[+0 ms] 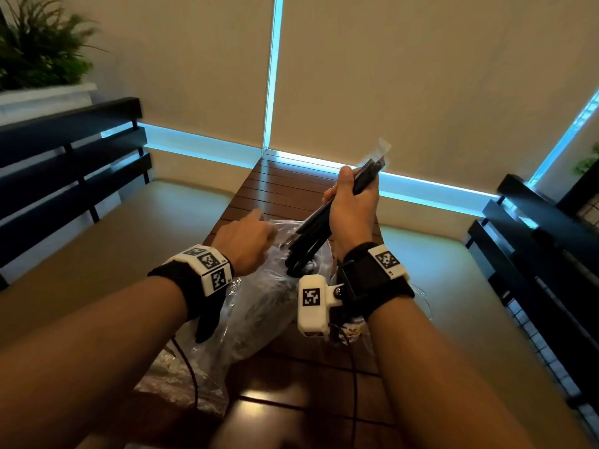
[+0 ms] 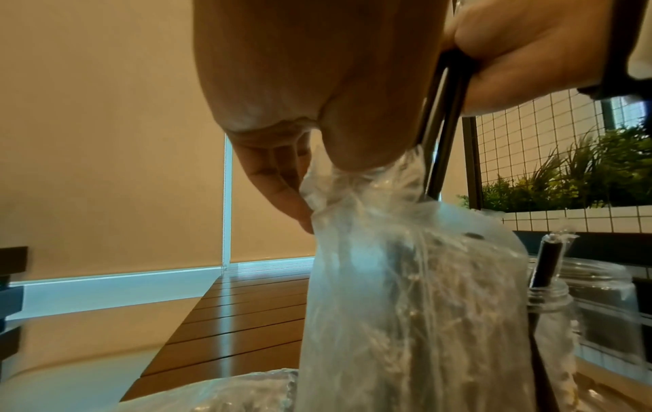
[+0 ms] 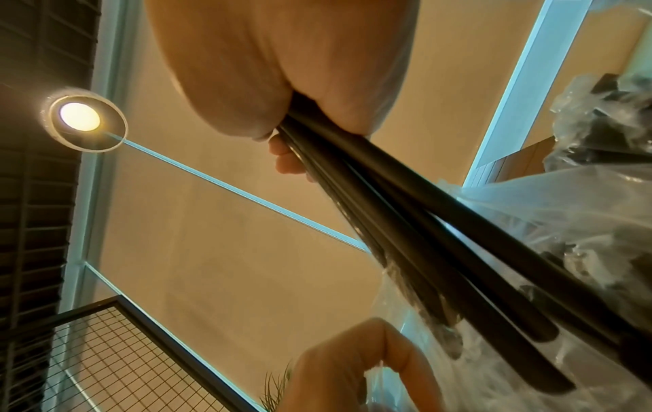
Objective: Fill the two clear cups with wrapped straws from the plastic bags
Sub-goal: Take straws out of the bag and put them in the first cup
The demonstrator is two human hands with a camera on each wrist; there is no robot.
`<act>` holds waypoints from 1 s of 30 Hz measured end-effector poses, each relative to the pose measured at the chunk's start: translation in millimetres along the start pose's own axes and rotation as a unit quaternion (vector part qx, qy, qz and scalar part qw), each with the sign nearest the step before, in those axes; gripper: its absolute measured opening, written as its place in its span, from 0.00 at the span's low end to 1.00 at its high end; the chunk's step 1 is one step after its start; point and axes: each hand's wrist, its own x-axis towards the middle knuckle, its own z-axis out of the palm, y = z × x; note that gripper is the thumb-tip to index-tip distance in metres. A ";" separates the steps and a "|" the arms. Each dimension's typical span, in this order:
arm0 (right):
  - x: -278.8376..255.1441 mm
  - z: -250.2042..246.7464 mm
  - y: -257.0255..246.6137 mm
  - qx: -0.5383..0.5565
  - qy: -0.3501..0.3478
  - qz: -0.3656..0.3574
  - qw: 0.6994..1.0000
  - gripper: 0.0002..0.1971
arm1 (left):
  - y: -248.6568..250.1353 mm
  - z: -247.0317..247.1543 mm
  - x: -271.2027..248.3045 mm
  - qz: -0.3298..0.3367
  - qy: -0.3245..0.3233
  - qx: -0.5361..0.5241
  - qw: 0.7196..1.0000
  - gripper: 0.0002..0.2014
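While the right hand (image 1: 351, 209) is closing its fingers (image 3: 287, 160) around a bundle of black wrapped straws (image 1: 327, 218), I'm watching the lower ends, which are sitting inside the mouth of the plastic bag (image 1: 259, 306) below the fist. The left hand (image 1: 246, 244) is pinching the bunched neck of that bag, thumb against fingertips, just beside the straws.

Risks I'm flagging:
- The bundle is fanning out below the grip. Loose outer straws could be slipping free as the hand lifts, dropping back into the bag or onto the table (image 1: 282, 189).
- Wrapper tails are sticking out above the fist. They look slick and thin, so I'm judging the grip as friction-limited.
- If the left pinch is catching a straw wrapper along with the bag film, the lift would be dragging the bag up too. I can't tell from the wrist view whether it's film only.
- A clear cup (image 2: 578, 306) is standing close beside the bag on the right-hand side, already holding at least one straw. A swinging bag or splayed straw ends could be tipping it.
- The second cup isn't identifiable in any view, so I'm not judging its fill.
- A second bag (image 1: 181, 380) is lying nearer the body, under the left forearm; cable and forearm could be snagging it.
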 end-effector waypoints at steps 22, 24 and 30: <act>10.2 5.6 -60.1 -0.016 0.054 -0.049 0.997 0.05 | -11.2 15.6 -8.8 -0.067 -0.086 0.047 0.993 0.14; 12.2 -0.1 -76.4 -0.006 0.063 -0.075 0.995 0.07 | -10.5 11.1 -6.4 -0.059 -0.088 0.060 0.993 0.13; 12.1 -26.3 -109.5 0.032 0.086 -0.115 0.989 0.04 | -23.9 -8.0 -3.2 -0.073 0.017 0.061 0.995 0.09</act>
